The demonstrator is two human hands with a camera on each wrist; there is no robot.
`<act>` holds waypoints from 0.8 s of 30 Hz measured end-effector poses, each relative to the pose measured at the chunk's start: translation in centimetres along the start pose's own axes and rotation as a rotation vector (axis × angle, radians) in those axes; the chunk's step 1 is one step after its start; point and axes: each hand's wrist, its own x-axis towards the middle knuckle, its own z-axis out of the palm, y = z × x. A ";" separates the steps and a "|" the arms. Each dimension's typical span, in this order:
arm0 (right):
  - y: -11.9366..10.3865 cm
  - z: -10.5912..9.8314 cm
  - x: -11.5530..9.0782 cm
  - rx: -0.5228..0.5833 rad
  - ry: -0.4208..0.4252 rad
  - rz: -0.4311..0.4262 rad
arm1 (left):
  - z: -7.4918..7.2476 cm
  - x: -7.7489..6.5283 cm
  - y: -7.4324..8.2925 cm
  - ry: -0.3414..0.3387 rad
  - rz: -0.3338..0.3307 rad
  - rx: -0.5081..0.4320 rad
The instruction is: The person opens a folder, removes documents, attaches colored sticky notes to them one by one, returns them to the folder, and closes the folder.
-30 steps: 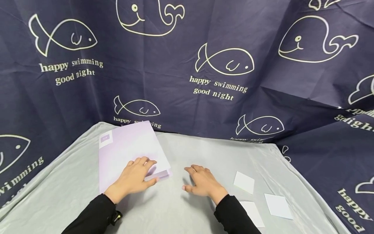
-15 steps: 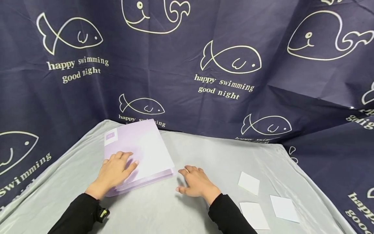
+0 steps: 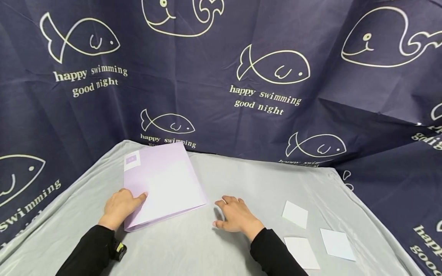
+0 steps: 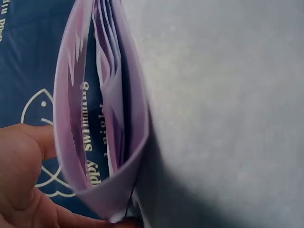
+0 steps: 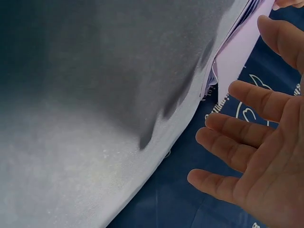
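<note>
A lilac file folder (image 3: 169, 180) with a white label lies on the table's left side. My left hand (image 3: 119, 207) grips its left edge near the lower corner, thumb on the cover. In the left wrist view, that hand (image 4: 23, 175) holds the spine end of the folder (image 4: 111, 190), and thin inner sheets (image 4: 111, 95) show between the parted covers. Just right of the folder, my right hand (image 3: 238, 214) hovers over the cloth with nothing in it. Its fingers are spread in the right wrist view, where the folder (image 5: 240, 61) appears beyond the fingertips.
Three square pieces that look like note pads lie at the right: a white one (image 3: 295, 214), another white one (image 3: 301, 253) and a pale blue one (image 3: 337, 244). A grey cloth (image 3: 193, 253) covers the table. Behind hangs a dark blue fish-print curtain (image 3: 214, 76).
My left hand has moved left from the folder's lower right part, across its cover, to its left edge, which it now grips. The right hand has barely moved.
</note>
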 end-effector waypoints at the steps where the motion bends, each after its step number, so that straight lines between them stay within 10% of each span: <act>1: 0.0 0.0 0.0 -0.003 -0.001 0.002 | 0.0 0.0 0.1 -0.007 -0.002 -0.004; 24: 0.1 -0.3 -0.1 -0.057 0.008 0.005 | -0.2 1.2 0.7 -0.115 -0.077 -0.149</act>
